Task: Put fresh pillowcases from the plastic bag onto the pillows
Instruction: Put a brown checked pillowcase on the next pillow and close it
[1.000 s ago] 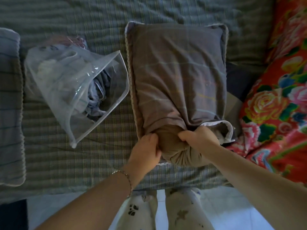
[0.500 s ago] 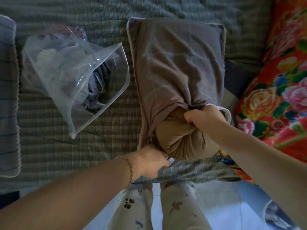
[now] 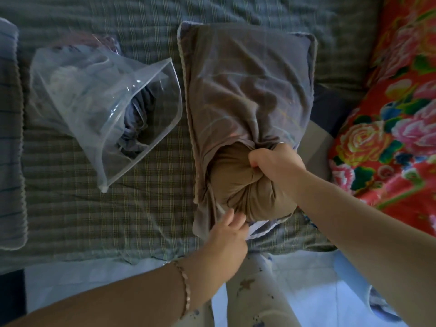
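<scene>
The right hand (image 3: 276, 166) clamps the bunched pillow (image 3: 236, 185); the left hand (image 3: 227, 230) curls at the pillowcase (image 3: 247, 90) hem, its grip unclear. Risk: the hem slips and the pillow wedges crooked.

place: home bedroom | we see: bed under checked quilt (image 3: 70, 208); pillow (image 3: 247, 90); red floral blanket (image 3: 389, 126); pale tiled floor (image 3: 318, 291); patterned pyjama legs (image 3: 254, 298)

- The plastic bag (image 3: 99, 90) blocks 10 o'clock of the pillow (image 3: 236, 185), lying just beside it.
- Bare bed (image 3: 77, 220) lies open at 8 o'clock, below the plastic bag, and at 12 o'clock.
- A floral quilt (image 3: 389, 138) walls off 3 o'clock.
- A second pillow (image 3: 9, 138) bounds far 9 o'clock.
- At 6 o'clock the right hand (image 3: 276, 166), gripping the pillow, and the left hand (image 3: 228, 234), at the pillowcase (image 3: 247, 79) hem, crowd the opening.
</scene>
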`<state>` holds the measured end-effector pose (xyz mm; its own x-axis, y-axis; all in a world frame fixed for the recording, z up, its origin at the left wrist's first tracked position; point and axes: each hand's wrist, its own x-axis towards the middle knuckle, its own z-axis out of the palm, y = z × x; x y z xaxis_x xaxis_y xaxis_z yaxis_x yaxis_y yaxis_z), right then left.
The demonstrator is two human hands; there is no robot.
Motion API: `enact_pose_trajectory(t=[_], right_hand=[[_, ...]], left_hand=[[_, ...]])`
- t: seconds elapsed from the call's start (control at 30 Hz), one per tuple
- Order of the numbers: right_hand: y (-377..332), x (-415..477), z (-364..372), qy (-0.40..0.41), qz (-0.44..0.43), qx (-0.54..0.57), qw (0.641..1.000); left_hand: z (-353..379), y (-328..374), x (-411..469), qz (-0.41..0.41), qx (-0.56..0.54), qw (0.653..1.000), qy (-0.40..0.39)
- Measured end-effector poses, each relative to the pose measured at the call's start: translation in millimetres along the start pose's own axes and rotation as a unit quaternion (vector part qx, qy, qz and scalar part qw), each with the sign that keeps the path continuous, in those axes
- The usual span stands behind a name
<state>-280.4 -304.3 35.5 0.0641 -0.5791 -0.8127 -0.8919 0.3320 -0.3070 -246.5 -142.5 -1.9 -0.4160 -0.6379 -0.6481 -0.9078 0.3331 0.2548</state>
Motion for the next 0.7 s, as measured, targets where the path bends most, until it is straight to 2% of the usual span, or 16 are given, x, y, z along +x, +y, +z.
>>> enact_pose_trajectory(t=[0.07, 0.17, 0.27, 0.3, 0.37, 0.47, 0.57, 0.63, 0.7], right_hand=[[3, -1, 2, 0.004, -0.006, -0.005, 1.000], [10, 1, 8, 0.014, -0.015, -0.005, 1.000], [17, 5, 14, 0.015, -0.017, -0.009, 1.000], [19, 7, 16, 0.015, -0.018, -0.011, 1.000], [22, 10, 18, 0.014, -0.022, -0.011, 1.000], [25, 13, 19, 0.014, -0.035, -0.014, 0.999], [29, 16, 20, 0.021, -0.048, -0.008, 0.999], [30, 16, 20, 0.021, -0.055, 0.000, 0.998], [31, 15, 20, 0.021, -0.060, 0.000, 0.998]], left_hand=[[8, -7, 0, 0.003, 0.034, 0.999, -0.022], [30, -13, -2, 0.013, 0.037, 0.998, 0.052], [67, -18, -15, 0.043, 0.071, 0.980, 0.183], [77, -21, -20, 0.060, 0.078, 0.977, 0.187], [83, -23, -25, 0.082, 0.074, 0.987, 0.121], [92, -20, -12, 0.095, 0.090, 0.991, -0.018], [93, -13, 20, 0.029, 0.123, 0.988, -0.088], [87, -10, 36, -0.037, 0.075, 0.982, -0.167], [77, -7, 46, -0.044, 0.035, 0.971, -0.231]])
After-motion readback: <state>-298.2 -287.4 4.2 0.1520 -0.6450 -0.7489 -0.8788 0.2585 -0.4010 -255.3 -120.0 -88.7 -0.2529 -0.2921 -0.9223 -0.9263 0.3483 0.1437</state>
